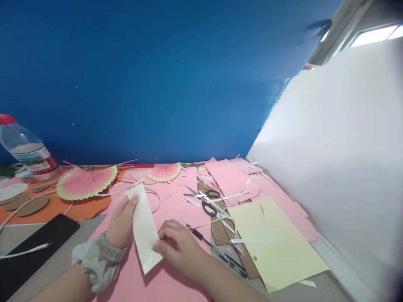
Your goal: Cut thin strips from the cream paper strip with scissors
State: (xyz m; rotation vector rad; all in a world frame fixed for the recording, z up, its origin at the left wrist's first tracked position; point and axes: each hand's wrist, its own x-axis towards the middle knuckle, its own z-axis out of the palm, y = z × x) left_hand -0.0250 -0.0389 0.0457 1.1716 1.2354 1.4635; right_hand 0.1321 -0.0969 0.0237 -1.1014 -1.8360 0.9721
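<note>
A narrow white paper strip is held up between both hands, tilted over the pink paper. My left hand grips its upper left edge, with a watch and a pale scrunchie on the wrist. The thumb and fingers of my right hand pinch the strip's lower right edge. Black-handled scissors lie open to the right, beyond the right hand. Beside that hand rest pens.
Pale yellow paper and scraps lie at right. Pleated pink paper fans stand toward the blue wall. At left are a bottle, cardboard discs and a black flat object with a white cable on it.
</note>
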